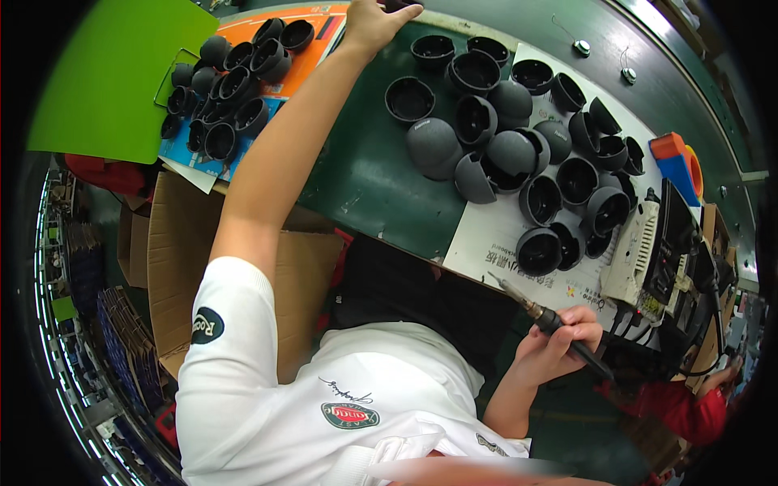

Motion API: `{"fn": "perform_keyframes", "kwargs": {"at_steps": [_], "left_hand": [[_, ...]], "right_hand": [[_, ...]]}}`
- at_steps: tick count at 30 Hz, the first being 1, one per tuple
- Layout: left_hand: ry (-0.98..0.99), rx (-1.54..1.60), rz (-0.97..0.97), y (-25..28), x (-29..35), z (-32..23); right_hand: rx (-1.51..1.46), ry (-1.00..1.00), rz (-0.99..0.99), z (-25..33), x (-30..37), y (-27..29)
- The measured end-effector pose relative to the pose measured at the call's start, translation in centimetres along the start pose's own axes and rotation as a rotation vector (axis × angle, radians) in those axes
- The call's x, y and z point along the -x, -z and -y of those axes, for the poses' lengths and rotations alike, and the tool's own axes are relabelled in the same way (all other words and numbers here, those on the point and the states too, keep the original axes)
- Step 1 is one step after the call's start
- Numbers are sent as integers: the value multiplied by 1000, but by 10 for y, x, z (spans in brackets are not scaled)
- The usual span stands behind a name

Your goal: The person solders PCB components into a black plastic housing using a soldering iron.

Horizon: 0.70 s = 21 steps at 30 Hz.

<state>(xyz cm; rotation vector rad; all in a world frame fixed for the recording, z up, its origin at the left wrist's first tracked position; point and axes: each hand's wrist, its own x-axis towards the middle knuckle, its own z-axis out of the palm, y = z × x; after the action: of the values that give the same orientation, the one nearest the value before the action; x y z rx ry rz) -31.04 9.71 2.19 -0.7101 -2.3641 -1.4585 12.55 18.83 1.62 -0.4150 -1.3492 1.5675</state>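
My right hand (559,344) grips a soldering iron (549,319) by its black handle, near the table's front edge. Its metal tip points up and to the left. My left arm stretches far across the table, and my left hand (374,26) is closed at the top edge of the picture. A sliver of something dark shows at its fingers, mostly cut off by the frame. Several dark grey dome-shaped shells (432,144) lie on the table between my hands, some with the hollow side up. More such shells (235,83) are grouped left of my left forearm.
A boxy soldering station (634,251) stands at the right, beside an orange and blue tape dispenser (679,168). Printed white sheets (470,236) lie under the shells. A green panel (105,81) rises at the left. An open cardboard box (304,283) stands below. Another person's red sleeve (689,411) shows lower right.
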Motion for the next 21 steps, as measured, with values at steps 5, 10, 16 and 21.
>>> {"fn": "perform_keyframes", "kwargs": {"at_steps": [5, 10, 16, 21], "left_hand": [[-146, -337, -21, -22, -36, 27], [-332, -266, -19, -27, -37, 26], [-496, -94, 530, 54, 49, -49], [-583, -304, 691, 84, 113, -56]], "right_hand": [[43, -30, 5, -5, 4, -1], [33, -63, 34, -3, 5, -2], [26, -66, 26, -6, 2, 3], [-2, -65, 57, -9, 2, 0]]}}
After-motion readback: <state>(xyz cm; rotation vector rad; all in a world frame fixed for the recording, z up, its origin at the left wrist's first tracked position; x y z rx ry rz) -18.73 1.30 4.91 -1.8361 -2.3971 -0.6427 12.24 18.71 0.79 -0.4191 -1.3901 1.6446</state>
